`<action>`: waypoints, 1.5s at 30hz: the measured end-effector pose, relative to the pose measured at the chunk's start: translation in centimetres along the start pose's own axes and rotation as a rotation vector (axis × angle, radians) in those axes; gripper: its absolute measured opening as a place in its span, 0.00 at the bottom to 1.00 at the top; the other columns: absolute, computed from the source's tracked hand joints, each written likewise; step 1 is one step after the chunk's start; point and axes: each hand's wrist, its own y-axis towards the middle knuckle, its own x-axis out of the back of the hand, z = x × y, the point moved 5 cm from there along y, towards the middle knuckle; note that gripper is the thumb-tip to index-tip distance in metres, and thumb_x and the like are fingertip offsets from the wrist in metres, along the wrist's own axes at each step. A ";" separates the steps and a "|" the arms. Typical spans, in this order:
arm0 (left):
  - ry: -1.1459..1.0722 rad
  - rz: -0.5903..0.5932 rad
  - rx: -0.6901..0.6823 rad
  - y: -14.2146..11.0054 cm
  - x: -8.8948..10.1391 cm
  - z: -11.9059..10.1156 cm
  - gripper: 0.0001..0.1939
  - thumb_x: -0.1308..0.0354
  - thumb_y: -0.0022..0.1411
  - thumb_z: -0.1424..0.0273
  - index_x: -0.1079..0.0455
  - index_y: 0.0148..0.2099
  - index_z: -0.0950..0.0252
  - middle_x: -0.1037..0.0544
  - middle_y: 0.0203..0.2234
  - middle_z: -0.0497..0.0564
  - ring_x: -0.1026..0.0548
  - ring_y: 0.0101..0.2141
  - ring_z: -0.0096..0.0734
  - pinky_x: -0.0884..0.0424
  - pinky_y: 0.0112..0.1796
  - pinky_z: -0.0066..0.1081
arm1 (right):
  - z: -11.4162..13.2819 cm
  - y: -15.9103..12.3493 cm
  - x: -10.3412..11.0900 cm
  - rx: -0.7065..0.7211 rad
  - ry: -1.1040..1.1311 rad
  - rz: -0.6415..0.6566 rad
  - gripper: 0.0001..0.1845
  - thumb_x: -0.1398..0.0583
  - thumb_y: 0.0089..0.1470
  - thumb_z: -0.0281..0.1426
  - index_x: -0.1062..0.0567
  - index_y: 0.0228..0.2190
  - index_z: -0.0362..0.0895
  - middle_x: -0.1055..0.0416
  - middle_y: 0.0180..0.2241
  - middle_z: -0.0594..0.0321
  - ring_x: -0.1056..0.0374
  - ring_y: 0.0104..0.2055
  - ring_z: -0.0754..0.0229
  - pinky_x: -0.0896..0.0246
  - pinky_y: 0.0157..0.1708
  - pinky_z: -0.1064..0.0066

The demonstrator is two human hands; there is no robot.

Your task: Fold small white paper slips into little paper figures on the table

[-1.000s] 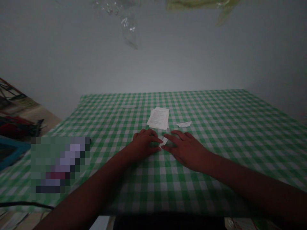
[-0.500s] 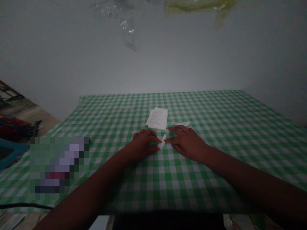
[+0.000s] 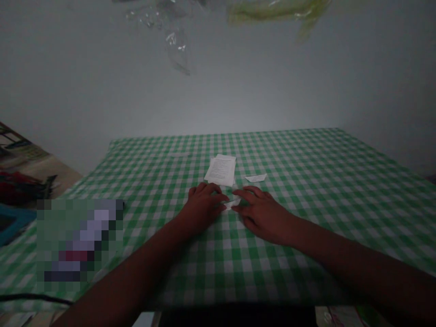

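A green-and-white gingham tablecloth [image 3: 306, 181] covers the table. My left hand [image 3: 202, 206] lies on it, fingertips on the left end of a small folded white paper strip [image 3: 232, 204]. My right hand [image 3: 262, 215] lies to the strip's right, fingers spread, tips at or just beside its right end. Beyond the hands lie a small stack of printed white sheets [image 3: 220, 170] and a small white paper slip [image 3: 255, 178]. Neither hand touches these. Part of the strip is hidden under my fingers.
A pixelated patch [image 3: 80, 243] hides something on the cloth's left side. A black cable [image 3: 34, 298] runs along the lower left. Red and blue objects [image 3: 17, 193] sit beyond the table's left edge. A pale wall stands behind, with plastic and yellow-green film [image 3: 272, 11] at the top.
The paper strip has gone from a steep diagonal to a flatter slant. My right hand has shifted toward me, and the whole view has tilted slightly.
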 end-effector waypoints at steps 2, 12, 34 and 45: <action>0.040 0.006 -0.058 -0.2 -0.1 -0.6 0.14 0.41 0.64 0.71 0.26 0.50 0.49 0.27 0.49 0.47 0.35 0.51 0.42 0.41 0.49 0.45 | -0.3 0.0 0.2 -0.018 -0.041 0.003 0.21 0.46 0.60 0.31 0.27 0.54 0.54 0.47 0.66 0.57 0.54 0.66 0.36 0.46 0.54 0.40; 0.148 0.115 -0.329 -1.1 -1.1 -2.6 0.14 0.51 0.69 0.77 0.30 0.53 0.67 0.25 0.49 0.54 0.29 0.47 0.37 0.35 0.52 0.37 | -2.4 0.5 0.2 -0.017 -0.066 0.070 0.24 0.45 0.60 0.30 0.30 0.55 0.64 0.45 0.65 0.58 0.49 0.65 0.37 0.42 0.52 0.41; 0.125 0.135 -0.193 -2.5 0.1 -4.1 0.21 0.47 0.62 0.71 0.36 0.58 0.64 0.29 0.53 0.56 0.31 0.49 0.43 0.37 0.50 0.46 | -2.5 0.9 0.4 -0.104 -0.145 -0.045 0.20 0.46 0.60 0.31 0.26 0.52 0.48 0.35 0.58 0.54 0.44 0.58 0.41 0.41 0.48 0.50; 0.090 0.164 -0.158 -2.5 0.4 -3.0 0.21 0.48 0.65 0.70 0.35 0.59 0.58 0.30 0.58 0.51 0.32 0.54 0.44 0.43 0.56 0.51 | 0.3 0.4 -0.1 -0.004 -0.160 -0.006 0.21 0.48 0.62 0.29 0.30 0.55 0.47 0.31 0.57 0.57 0.39 0.55 0.45 0.43 0.47 0.51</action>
